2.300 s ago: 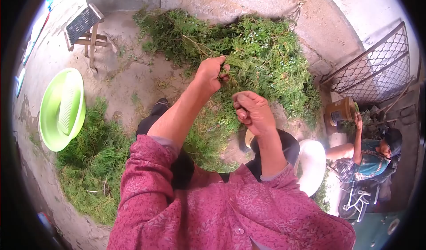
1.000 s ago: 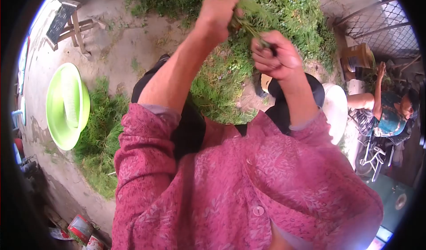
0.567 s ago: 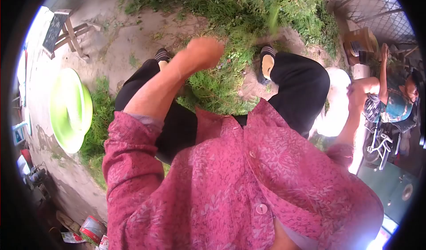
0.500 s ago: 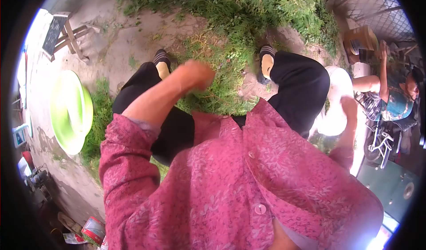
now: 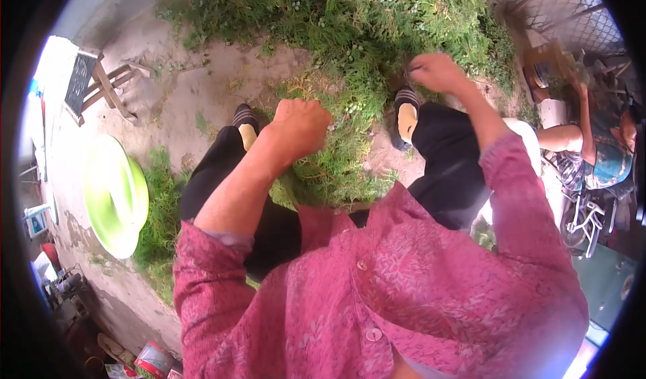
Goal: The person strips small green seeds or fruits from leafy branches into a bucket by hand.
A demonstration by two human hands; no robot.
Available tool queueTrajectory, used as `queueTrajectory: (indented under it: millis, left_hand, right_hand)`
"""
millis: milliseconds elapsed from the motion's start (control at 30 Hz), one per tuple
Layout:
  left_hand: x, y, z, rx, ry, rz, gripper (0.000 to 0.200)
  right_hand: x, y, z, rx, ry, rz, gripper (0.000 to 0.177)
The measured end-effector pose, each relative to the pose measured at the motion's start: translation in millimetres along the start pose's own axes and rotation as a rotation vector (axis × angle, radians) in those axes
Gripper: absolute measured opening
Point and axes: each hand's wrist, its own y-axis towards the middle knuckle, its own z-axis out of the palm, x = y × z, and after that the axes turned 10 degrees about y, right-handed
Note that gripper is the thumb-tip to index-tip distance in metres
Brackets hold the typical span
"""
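Note:
My left hand (image 5: 301, 125) is closed above the loose green sprigs (image 5: 336, 170) between my legs; whatever its fingers hold is hidden. My right hand (image 5: 436, 71), fingers bent into a pinch, is at the near edge of the big heap of green branches (image 5: 363, 16), just above my right shoe (image 5: 406, 98). Something thin and dark seems to be at its fingertips, too blurred to name. On the ground by my other foot is a striped shoe (image 5: 245, 115).
A lime-green basin (image 5: 114, 197) lies left, beside more greenery (image 5: 161, 211). A wooden stool (image 5: 108, 86) stands upper left. At the right a co-worker (image 5: 602, 154) sits near a cardboard box (image 5: 548, 61), with a white container (image 5: 521, 133) nearer me.
My right hand has moved from beside the white container up and inward to the branch heap. My left hand has shifted slightly down. The whole view has tilted a little.

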Motion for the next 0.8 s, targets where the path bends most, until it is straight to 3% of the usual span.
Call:
queueTrajectory:
  millis: [67,167,233,333,467,600,700,767,800]
  left_hand:
    - [0,1,-4,0.016,0.018,-0.037,0.022]
    - [-5,1,1,0.028,0.010,-0.049,0.020]
    - [-8,3,0,0.091,-0.038,-0.010,0.016]
    - [-12,5,2,0.018,-0.034,-0.006,0.015]
    - [-13,8,1,0.006,0.019,0.025,0.013]
    - [-11,9,5,-0.027,0.016,0.017,0.012]
    - [-8,10,0,-0.022,0.017,0.015,0.012]
    - [-7,11,-1,-0.024,0.028,0.012,0.012]
    - [-6,11,-1,-0.039,0.028,0.012,0.012]
  right_hand:
    - [12,30,37,0.330,-0.047,-0.008,0.027]
    - [-2,57,92,0.457,-0.058,-0.022,0.026]
    - [-9,72,114,0.606,-0.196,0.094,0.026]
    - [-39,106,171,0.476,-0.133,0.137,0.027]
    - [-42,129,245,0.488,-0.053,0.114,0.031]
    - [-59,127,298,0.476,-0.035,0.275,0.037]
    - [-51,118,285,0.336,0.009,0.437,0.038]
    - [-48,125,268,0.570,-0.135,0.341,0.032]
    - [-47,126,256,0.565,-0.136,0.342,0.032]
